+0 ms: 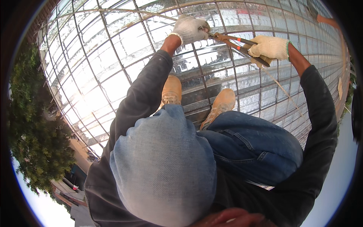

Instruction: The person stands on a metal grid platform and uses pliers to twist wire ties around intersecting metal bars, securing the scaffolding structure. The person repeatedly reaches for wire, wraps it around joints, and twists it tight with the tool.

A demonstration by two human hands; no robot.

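My right hand (273, 48), in an off-white knitted glove, is closed around the dark handles of pincers (236, 43) with orange bands. The handles stand apart, and the brownish jaw end points left. My left hand (190, 29), gloved alike, is closed right at the jaws, over the steel rebar mesh (206, 81). What its fingers hold is hidden. A long thin rod (141, 12) runs from the upper left to my left glove. A pale thin strand (281, 89) slants down to the right from below my right hand.
Shiny ribbed metal decking (189, 64) lies under the mesh. My tan shoes (172, 89) stand on it, knees bent. Another person's arm (328, 20) shows at the upper right. Trees (34, 117) and buildings lie beyond the left edge, well below.
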